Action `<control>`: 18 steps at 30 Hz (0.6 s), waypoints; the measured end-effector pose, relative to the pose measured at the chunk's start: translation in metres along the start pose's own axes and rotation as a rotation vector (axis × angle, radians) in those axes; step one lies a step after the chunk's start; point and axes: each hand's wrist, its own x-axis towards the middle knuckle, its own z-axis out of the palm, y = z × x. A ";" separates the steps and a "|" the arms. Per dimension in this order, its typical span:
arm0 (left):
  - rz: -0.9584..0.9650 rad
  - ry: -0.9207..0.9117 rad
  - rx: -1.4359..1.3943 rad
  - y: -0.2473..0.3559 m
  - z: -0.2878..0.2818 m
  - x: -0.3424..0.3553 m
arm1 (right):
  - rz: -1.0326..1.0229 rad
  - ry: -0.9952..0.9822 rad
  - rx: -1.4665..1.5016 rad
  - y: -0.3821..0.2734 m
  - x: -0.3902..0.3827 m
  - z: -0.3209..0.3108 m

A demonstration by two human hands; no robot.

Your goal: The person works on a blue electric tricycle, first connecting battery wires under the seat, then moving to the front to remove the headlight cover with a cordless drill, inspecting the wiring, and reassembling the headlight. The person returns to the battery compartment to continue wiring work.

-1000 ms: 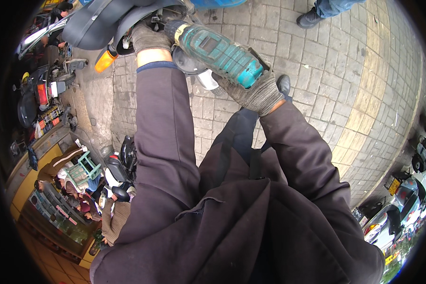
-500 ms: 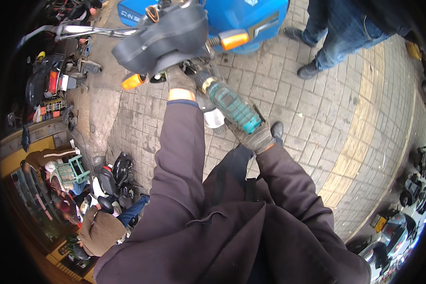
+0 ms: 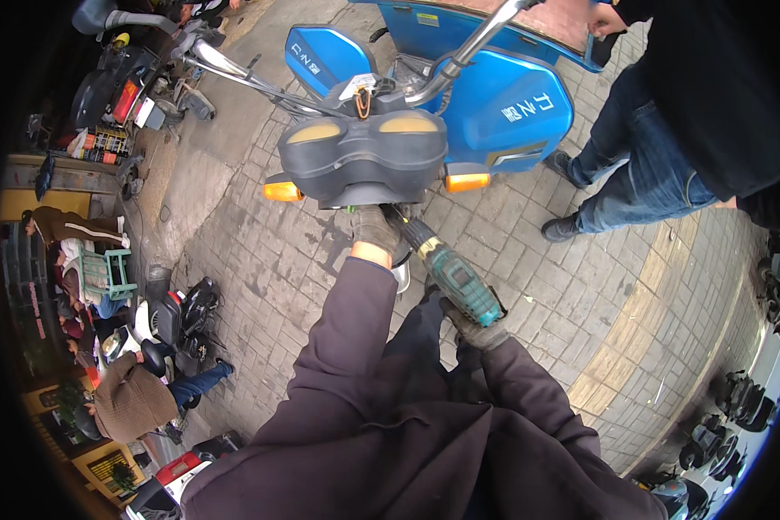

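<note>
1. Fingers of the right hand (image 3: 471,328) grasp the drill (image 3: 462,282), as before; two yellowish ovals (image 3: 315,132) now show on the front housing (image 3: 364,165), unseen earlier.
2. From these fingers the drill extends toward the left hand (image 3: 374,229), its front end just beside it. Left fingers are hidden below the housing; I cannot tell their grasp.
3. Drill body is teal, ribbed; the housing black, rounded; gloves (image 3: 378,234) greyish, knitted.

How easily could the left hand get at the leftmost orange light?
Yes, probably easily: the orange light sits near the left hand, and nothing visible blocks the way below the black housing.
</note>
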 end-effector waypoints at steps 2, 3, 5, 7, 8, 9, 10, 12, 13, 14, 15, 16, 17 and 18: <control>-0.061 0.014 -0.042 -0.002 -0.008 0.012 | 0.056 0.013 -0.147 -0.007 0.006 -0.006; -0.065 0.040 -0.047 -0.004 -0.015 0.015 | 0.051 -0.006 -0.422 -0.012 0.007 -0.010; -0.079 0.107 -0.001 -0.004 -0.024 0.022 | -0.001 0.003 -0.686 -0.020 0.010 -0.012; -0.118 0.043 -0.107 -0.005 -0.032 0.023 | -0.100 0.087 -0.667 -0.029 0.012 -0.011; -0.148 0.044 -0.162 -0.005 -0.036 0.022 | 0.034 0.056 -0.629 -0.034 0.011 -0.010; -0.152 0.034 -0.125 -0.005 -0.039 0.020 | 0.152 0.062 -0.534 -0.037 0.011 -0.008; -0.160 0.031 -0.090 -0.006 -0.042 0.018 | 0.266 0.072 -0.440 -0.042 0.008 -0.008; 0.038 -0.173 0.414 -0.007 -0.048 0.016 | -0.059 0.084 -0.617 -0.048 0.007 -0.005; 0.324 -0.272 0.845 -0.008 -0.052 0.016 | -0.038 0.093 -0.605 -0.051 0.007 -0.002; 0.091 -0.213 0.455 -0.008 -0.056 0.017 | -0.022 0.102 -0.593 -0.053 0.007 -0.001; -0.016 -0.203 0.279 -0.009 -0.060 0.018 | -0.007 0.119 -0.568 -0.054 0.008 0.000; -0.049 -0.208 0.261 -0.010 -0.064 0.021 | 0.017 0.121 -0.450 -0.055 0.008 0.002; 0.033 -0.269 0.460 -0.011 -0.069 0.022 | 0.060 0.123 -0.381 -0.056 0.008 0.003; 0.065 -0.324 0.587 -0.012 -0.074 0.026 | 0.087 0.115 -0.321 -0.056 0.009 0.004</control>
